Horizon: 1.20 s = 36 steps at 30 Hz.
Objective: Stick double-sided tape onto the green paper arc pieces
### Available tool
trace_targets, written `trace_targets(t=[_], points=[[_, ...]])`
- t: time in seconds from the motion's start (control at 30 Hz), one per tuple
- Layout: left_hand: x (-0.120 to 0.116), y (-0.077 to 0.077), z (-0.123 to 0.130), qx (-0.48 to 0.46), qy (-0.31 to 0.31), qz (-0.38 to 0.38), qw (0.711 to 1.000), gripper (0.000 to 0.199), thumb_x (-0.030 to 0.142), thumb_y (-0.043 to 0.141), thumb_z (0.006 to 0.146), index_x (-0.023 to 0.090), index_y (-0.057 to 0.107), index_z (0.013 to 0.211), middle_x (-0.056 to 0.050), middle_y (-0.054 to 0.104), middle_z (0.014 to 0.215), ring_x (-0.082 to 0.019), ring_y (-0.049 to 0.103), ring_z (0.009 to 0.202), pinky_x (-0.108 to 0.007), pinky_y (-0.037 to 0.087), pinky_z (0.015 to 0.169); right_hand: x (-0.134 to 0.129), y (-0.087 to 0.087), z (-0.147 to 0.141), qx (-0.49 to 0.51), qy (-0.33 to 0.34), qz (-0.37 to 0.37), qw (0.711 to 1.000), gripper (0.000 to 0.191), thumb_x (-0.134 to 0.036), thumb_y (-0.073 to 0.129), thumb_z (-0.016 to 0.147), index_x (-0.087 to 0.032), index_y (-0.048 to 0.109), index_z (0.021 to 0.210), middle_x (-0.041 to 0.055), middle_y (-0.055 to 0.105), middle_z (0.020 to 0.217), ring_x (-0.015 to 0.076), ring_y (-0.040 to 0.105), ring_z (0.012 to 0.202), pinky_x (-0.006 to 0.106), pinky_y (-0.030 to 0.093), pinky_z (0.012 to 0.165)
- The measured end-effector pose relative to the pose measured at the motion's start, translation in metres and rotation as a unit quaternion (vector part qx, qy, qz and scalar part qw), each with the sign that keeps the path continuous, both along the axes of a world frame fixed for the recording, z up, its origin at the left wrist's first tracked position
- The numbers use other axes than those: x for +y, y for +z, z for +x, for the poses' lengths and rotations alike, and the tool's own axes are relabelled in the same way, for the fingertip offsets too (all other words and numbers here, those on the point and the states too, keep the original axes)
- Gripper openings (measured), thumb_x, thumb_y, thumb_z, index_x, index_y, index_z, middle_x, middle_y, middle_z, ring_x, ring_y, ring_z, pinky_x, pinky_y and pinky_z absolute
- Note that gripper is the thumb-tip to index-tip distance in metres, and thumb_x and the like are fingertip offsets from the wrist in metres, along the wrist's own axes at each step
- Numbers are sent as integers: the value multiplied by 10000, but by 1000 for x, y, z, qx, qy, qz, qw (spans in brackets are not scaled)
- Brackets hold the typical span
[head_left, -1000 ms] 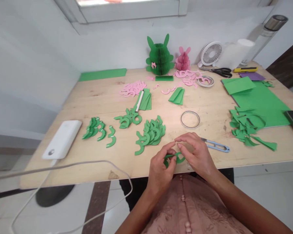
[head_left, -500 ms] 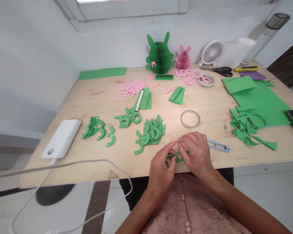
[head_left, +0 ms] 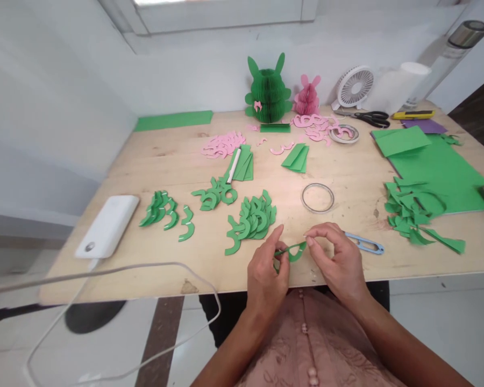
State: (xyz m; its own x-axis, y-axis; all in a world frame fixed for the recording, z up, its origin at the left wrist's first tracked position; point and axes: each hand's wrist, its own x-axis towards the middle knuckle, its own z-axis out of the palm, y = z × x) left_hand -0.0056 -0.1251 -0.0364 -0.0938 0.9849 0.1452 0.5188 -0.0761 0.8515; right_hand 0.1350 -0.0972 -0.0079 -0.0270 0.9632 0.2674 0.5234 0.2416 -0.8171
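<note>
My left hand [head_left: 265, 271] pinches a curved, scalloped green paper cutout [head_left: 296, 255] between thumb and fingers, just above the table's front edge. Its right end reaches toward my right hand [head_left: 339, 263], whose thumb and index finger are closed together at that tip. A tiny pale bit shows at those fingertips, too small to name. Left of my hands lies a heap of similar green cutouts [head_left: 255, 217]. A pale blue thread snipper [head_left: 365, 243] rests beside my right hand, partly hidden by it. Beyond my hands a thin tape roll [head_left: 318, 198] lies flat.
Green scraps [head_left: 413, 207] and green sheets [head_left: 454, 172] lie right. At the back stand a green paper rabbit [head_left: 268, 94], a pink one [head_left: 306, 99] and a small fan [head_left: 354, 87]. A white power bank [head_left: 107, 226] sits left, its cable [head_left: 145, 265] crossing the front edge.
My hands have drawn apart: the right one has moved rightward to the cutout's end, and more of the green paper shows between them. The view has shifted slightly.
</note>
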Motion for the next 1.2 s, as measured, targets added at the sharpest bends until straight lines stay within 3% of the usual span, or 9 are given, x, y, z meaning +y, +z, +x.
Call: trace_targets(t=[0.1,0.23,0.5,0.8,0.97,1.1,1.2], points=[[2,-2,2,3,28,24,999,459,137,488,841,209,465,1294,-36,658,897,-143,621,817,-277,511,740,-8,3,-1,86,29,-90,992,91,-255,544,838,-211,620,811,18,638,800,173,595,771,294,464,706],[3,-2,5,17,40,30,999,474,129,474,835,217,461,1300,-44,661,921,-159,618,843,-309,506,774,-16,5,-7,130,77,-132,980,94,-263,556,841,-215,637,832,23,650,825,171,605,801,289,481,731],[-1,-3,5,-23,39,-9,999,496,167,503,819,219,460,1311,-52,672,937,-174,620,857,-316,504,775,-16,-1,-14,133,107,-119,978,98,-214,536,851,-221,633,864,42,676,900,189,624,892,309,495,772],[3,6,4,-123,32,-43,991,500,126,514,789,226,484,1279,-11,652,861,-126,610,763,-265,508,741,-10,-3,-12,84,109,-102,985,104,-229,520,862,-214,623,856,31,673,855,177,630,825,292,495,730],[2,8,-4,-167,12,-83,982,416,166,548,794,207,544,1208,-35,671,928,-151,628,881,-294,509,814,-2,-1,-8,63,115,-94,987,106,-231,523,854,-207,626,857,36,674,847,180,628,809,299,498,719],[3,7,-13,-219,-15,-142,965,371,247,586,797,192,576,1163,-65,682,1003,-185,632,946,-341,503,860,4,2,-6,61,127,-95,986,95,-209,530,841,-204,625,833,29,669,815,170,627,785,293,493,716],[6,12,-17,-294,-32,-199,934,393,264,605,781,165,569,1160,-80,692,974,-188,645,896,-308,524,767,8,6,-4,56,136,-97,984,91,-189,529,833,-203,618,822,27,672,821,167,630,792,288,489,721]])
